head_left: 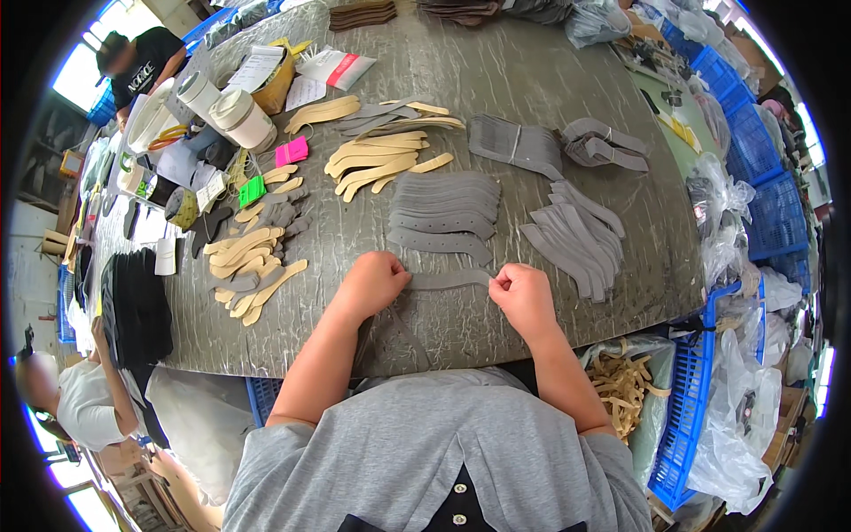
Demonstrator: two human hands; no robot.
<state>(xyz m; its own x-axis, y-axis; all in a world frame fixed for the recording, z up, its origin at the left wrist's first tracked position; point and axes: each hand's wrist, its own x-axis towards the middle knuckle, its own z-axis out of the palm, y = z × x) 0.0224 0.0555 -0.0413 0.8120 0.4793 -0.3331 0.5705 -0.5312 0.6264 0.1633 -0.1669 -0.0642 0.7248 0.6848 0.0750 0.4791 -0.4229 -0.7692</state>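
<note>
A curved grey strap piece (448,281) is stretched between my hands just above or on the worktable (443,341). My left hand (376,282) pinches its left end, and my right hand (521,297) pinches the right end. Just beyond the strap lies a stack of overlapping grey straps (443,208) with small holes along the nearest one. To the right, more grey straps (576,235) are fanned out. Behind them sit a tied grey bundle (512,144) and a second tied bundle (605,146).
Tan strap pieces (377,160) and a mixed tan and grey pile (253,262) lie leftward, near white jars (242,120) and green tags (252,191). Black pieces (133,306) hang over the left edge. A blue crate (687,417) stands right. Two people are at the left.
</note>
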